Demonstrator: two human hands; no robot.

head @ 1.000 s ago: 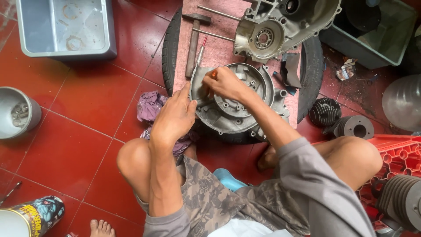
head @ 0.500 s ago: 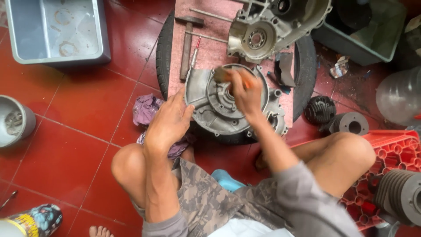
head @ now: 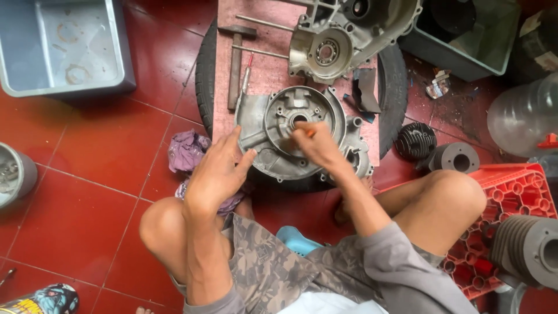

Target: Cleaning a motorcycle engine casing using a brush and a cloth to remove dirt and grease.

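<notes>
A grey metal engine case half [head: 302, 136] lies flat on a board over a black tyre [head: 204, 75]. My left hand [head: 218, 174] rests with spread fingers against the case's near left edge and holds nothing. My right hand [head: 314, 145] is closed on a small orange-tipped tool [head: 310, 133], its tip close to the round bore in the middle of the case. A second, larger engine case [head: 343, 38] sits farther away on the same board.
A hammer [head: 235, 64] and a red-tipped screwdriver [head: 246, 78] lie left on the board. Purple rag [head: 189, 152] beside my left knee. Grey tub [head: 61, 46] far left, metal bowl [head: 14, 174] at left edge, red crate [head: 511, 197] and finned cylinders [head: 415, 141] to the right.
My right hand has moved from the case's far left rim toward its centre bore. My left hand stayed at the near left edge. The view shifted slightly.
</notes>
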